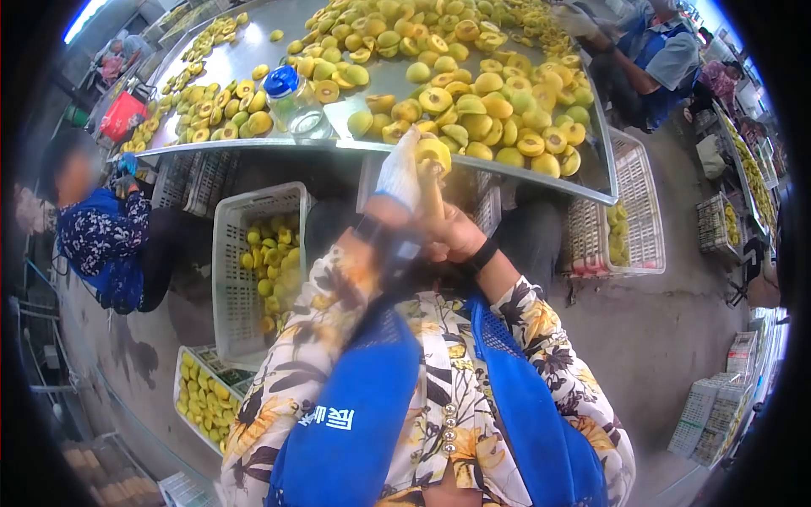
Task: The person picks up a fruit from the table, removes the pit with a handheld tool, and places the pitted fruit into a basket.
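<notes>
My left hand, in a white glove, is closed on a yellow peach half at the table's front edge. My bare right hand, with a dark band at the wrist, is closed just below it. A slim, tan, handle-like shape rises from the right hand to the underside of the fruit; I cannot tell what it is. Straight ahead, a big heap of halved yellow peaches covers the metal table. Left of my hands stands a clear jar with a blue lid, beside a white sheet.
A white crate of peaches stands at my left, with another crate behind it. At right is a white crate. One person sits at left; another works at far right. A red box is at the table's left.
</notes>
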{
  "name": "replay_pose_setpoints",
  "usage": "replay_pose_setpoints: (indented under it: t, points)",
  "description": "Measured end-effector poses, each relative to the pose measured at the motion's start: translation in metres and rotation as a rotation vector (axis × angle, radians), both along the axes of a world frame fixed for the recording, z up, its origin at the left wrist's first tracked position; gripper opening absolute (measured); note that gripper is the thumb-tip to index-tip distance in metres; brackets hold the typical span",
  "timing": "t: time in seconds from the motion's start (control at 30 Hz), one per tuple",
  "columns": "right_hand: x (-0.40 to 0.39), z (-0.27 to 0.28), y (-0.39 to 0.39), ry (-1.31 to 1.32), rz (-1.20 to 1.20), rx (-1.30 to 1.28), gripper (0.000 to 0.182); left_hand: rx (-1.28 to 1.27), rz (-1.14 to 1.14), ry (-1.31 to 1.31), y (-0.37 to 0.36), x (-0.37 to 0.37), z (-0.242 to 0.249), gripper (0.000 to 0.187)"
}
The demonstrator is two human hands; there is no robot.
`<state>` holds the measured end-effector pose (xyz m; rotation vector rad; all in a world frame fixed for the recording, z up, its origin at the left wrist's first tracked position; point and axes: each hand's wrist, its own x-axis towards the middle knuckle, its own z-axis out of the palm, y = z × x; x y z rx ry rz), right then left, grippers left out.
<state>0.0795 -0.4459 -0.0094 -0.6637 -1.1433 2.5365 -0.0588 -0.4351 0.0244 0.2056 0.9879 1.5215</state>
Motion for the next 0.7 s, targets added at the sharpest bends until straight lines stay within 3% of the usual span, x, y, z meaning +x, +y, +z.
replay_pose_setpoints:
  t: [0.1, 0.17, 0.2, 0.23, 0.37, 0.43, 0.5, 0.6, 0.7]
  points:
    - [0.008, 0.002, -0.001, 0.122, 0.067, -0.139, 0.017, 0.087, 0.061, 0.063, 0.004, -0.007, -0.005, 0.028]
    - [0.011, 0.008, -0.003, 0.128, 0.031, -0.046, 0.015, 0.199, 0.124, 0.15, 0.004, -0.018, -0.02, 0.026]
    - [0.013, 0.013, -0.002, 0.12, 0.013, -0.02, 0.014, 0.31, 0.139, 1.063, 0.005, -0.033, -0.053, 0.026]
    - [0.015, 0.014, 0.0, 0.112, -0.007, 0.007, 0.013, 0.08, 0.152, 0.392, -0.012, -0.027, -0.008, 0.029]
    - [0.026, -0.002, 0.013, -0.066, -0.124, 0.107, 0.017, 0.084, 0.405, 0.444, -0.051, -0.09, -0.023, 0.034]
    - [0.025, -0.014, 0.016, -0.371, -0.104, 0.452, 0.018, -0.172, 0.42, 1.115, -0.083, -0.133, -0.03, 0.034]
    - [0.025, -0.037, 0.023, -0.656, -0.034, 0.788, 0.018, -0.791, 0.284, 1.778, -0.105, -0.17, -0.033, 0.033]
    - [0.019, -0.054, 0.024, -0.532, -0.125, 0.423, 0.018, -0.465, 0.429, 1.982, -0.101, -0.176, -0.046, 0.032]
    - [0.011, -0.044, 0.02, -0.443, -0.116, 0.24, 0.018, -0.065, 0.19, 1.739, -0.063, -0.107, -0.016, 0.03]
